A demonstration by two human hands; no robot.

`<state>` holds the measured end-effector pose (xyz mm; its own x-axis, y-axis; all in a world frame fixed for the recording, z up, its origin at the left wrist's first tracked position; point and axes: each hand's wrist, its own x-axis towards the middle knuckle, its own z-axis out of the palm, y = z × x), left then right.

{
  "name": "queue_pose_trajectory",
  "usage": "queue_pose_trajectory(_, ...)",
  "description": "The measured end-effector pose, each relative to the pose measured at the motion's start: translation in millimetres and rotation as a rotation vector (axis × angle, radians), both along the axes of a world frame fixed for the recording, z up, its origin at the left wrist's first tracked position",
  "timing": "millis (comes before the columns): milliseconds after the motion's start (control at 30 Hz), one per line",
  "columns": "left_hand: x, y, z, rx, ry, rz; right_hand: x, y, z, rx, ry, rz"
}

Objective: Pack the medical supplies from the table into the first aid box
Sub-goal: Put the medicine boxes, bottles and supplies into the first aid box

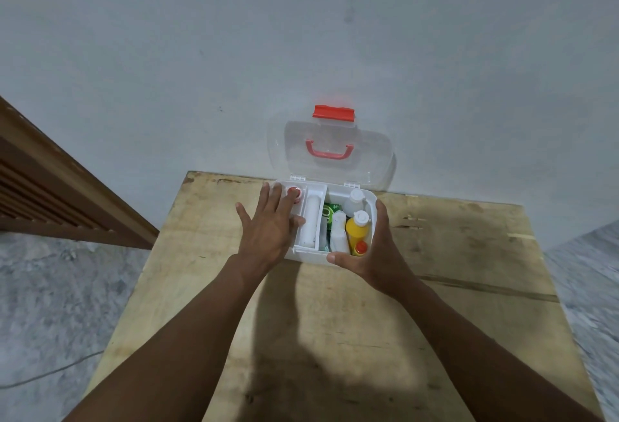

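The white first aid box [343,189] stands open at the far edge of the wooden table [452,254]. Its clear lid [338,153], with a red latch and red handle, leans back against the wall. Inside the box lie a white roll [310,220], a green packet [330,212], a yellow bottle [356,229], white bottles [355,200] and a small red-capped item [294,192]. My left hand [269,229] lies flat with straight fingers over the box's left compartment. My right hand [375,257] cups the box's near right corner, thumb on the front rim.
A wooden louvred panel [50,194] stands to the left beyond the table. A grey speckled floor [50,304] lies on both sides, with a thin cable at the lower left. The plain wall [301,36] rises directly behind the box.
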<state>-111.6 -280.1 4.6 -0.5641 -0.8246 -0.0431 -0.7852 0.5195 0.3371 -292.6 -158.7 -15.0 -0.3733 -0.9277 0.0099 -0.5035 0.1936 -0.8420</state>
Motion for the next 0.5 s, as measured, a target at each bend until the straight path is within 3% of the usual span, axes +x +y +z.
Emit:
queue_pose_trajectory(233,4.3,2.7,-0.9,-0.002,-0.076,-0.054,-1.7,-0.7,-3.0,0.003,0.002,0.002)
queue_pose_trajectory(500,4.0,4.7,1.5,0.011,-0.017,-0.039,-2.7,0.8,-5.4,-0.001,-0.008,0.007)
